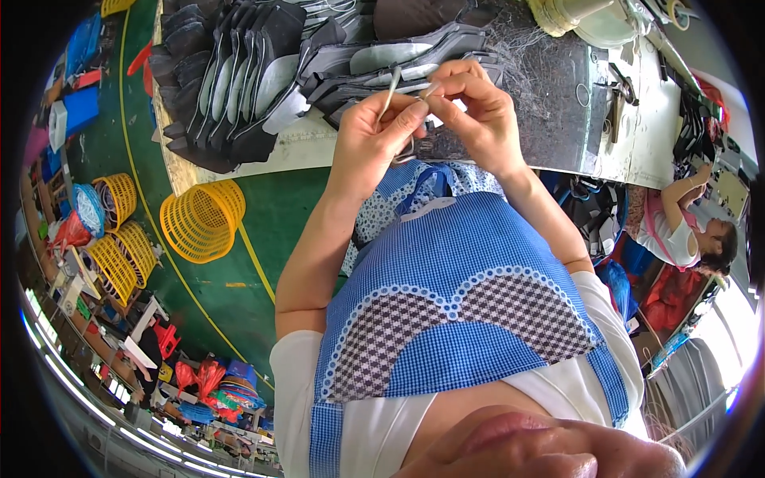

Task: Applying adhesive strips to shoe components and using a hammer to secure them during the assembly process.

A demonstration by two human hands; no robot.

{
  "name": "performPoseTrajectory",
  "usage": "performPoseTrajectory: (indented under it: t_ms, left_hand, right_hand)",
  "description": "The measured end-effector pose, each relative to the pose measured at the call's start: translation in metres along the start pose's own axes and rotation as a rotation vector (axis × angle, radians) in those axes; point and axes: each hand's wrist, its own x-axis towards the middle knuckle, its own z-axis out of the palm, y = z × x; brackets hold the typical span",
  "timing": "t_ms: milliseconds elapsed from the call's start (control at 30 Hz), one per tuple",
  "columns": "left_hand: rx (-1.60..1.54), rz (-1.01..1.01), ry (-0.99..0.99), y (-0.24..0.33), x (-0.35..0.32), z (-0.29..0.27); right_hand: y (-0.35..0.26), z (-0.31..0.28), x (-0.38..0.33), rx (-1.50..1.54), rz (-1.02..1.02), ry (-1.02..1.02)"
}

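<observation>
My left hand (378, 131) is closed at the near edge of the workbench, pinching a thin pale strip (390, 94) that sticks up past the fingers. Close against it, my right hand (480, 119) has thumb and forefinger pressed together. What lies between those fingertips is too small to make out. A shiny curved metal piece (406, 151) shows just below my left hand; its kind is unclear. Behind both hands lie stacked dark flat pieces with pale grey patches (390, 56). More such pieces (247, 76) stand in overlapping rows to the left.
The workbench (311, 131) runs across the front, with loose dark threads (532, 68) and a pale container (602, 28) at right. A yellow basket (201, 223) stands on the green floor (199, 299). A co-worker (685, 227) sits at far right.
</observation>
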Motion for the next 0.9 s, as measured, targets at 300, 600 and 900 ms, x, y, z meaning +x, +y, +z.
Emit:
performPoseTrajectory:
  t_ms: [300,600,900]
  left_hand:
    - [0.359,-0.103,-0.085,-0.013,-0.016,-0.009]
    - [0.591,0.084,0.323,-0.065,0.035,-0.082]
    - [0.997,0.095,0.464,-0.061,0.061,-0.081]
  right_hand:
    - [0.016,-0.036,-0.016,0.363,0.426,-0.378]
    - [0.108,-0.061,0.016,-0.516,0.116,0.097]
    - [0.12,-0.05,0.03,-0.738,0.077,0.091]
